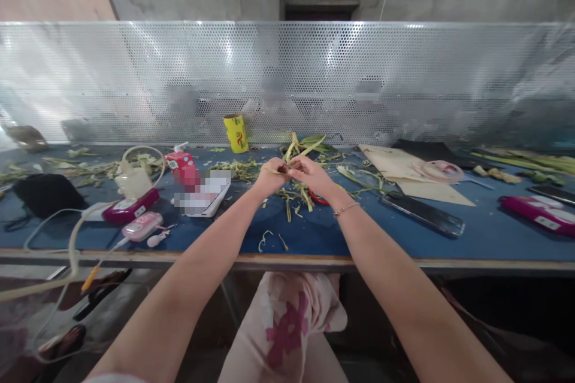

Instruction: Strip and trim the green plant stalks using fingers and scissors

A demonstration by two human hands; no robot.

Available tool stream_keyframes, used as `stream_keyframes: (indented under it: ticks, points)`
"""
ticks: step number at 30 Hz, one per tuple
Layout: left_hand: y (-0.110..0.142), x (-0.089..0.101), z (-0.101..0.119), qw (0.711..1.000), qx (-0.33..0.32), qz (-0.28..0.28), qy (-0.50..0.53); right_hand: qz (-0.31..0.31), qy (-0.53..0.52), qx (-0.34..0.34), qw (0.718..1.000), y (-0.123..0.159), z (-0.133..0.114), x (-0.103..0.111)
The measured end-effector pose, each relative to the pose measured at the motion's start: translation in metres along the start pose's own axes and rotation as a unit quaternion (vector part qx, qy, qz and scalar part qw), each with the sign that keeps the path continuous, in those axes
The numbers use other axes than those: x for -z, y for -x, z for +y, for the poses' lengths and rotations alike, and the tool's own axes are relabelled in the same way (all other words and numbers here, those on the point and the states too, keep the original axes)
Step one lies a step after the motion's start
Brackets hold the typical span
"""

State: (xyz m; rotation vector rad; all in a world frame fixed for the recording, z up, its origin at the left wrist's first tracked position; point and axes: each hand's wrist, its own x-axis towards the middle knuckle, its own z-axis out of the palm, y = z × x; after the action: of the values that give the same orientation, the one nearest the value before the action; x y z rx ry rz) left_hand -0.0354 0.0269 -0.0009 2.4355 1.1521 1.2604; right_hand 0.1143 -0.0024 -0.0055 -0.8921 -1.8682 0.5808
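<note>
My left hand (272, 175) and my right hand (313, 175) meet over the middle of the blue table. Fingers of both are closed in a pinch on a pale green plant stalk (281, 170). A long green leaf blade (314, 145) and thicker yellowish stalks (293, 145) stick up just beyond the hands. Below them lie torn plant strips (290, 200). A red loop (318, 196), perhaps a scissor handle, shows partly under my right hand. Which strand each hand grips is partly hidden by the fingers.
A perforated metal screen (314, 66) stands behind the table (314, 239). On the left are a yellow tube (236, 133), a red drink carton (182, 171), a white box (211, 194) and a pink device (142, 226) with cables. A phone (423, 213) and cardboard (395, 164) lie right.
</note>
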Motion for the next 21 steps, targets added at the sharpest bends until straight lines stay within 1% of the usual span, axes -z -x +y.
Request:
stream_keyframes:
  ticks: [3,5,7,10,15,18,21]
  points:
    - [-0.001,-0.001,-0.002,0.999,-0.014,-0.001,-0.046,-0.018,0.082,0.021,0.996,0.004,-0.003,-0.002]
    - [-0.002,-0.004,-0.005,0.998,-0.014,0.003,-0.064,-0.018,0.127,0.034,0.991,0.007,-0.006,-0.004]
    - [-0.003,-0.006,-0.008,0.997,-0.022,0.006,-0.08,-0.006,0.166,0.036,0.985,0.008,-0.01,-0.007]
    - [-0.004,-0.009,-0.011,0.995,-0.054,-0.001,-0.087,0.021,0.201,0.025,0.979,0.008,-0.016,-0.014]
    - [-0.002,-0.009,-0.008,0.991,-0.09,0.05,-0.082,0.076,0.186,0.01,0.98,0.007,-0.02,-0.023]
    - [0.0,-0.009,-0.006,0.988,-0.123,0.071,-0.056,0.112,0.163,0.01,0.98,0.004,-0.015,-0.023]
    - [0.0,-0.008,-0.004,0.988,-0.125,0.089,-0.016,0.129,0.125,0.026,0.983,0.002,-0.009,-0.021]
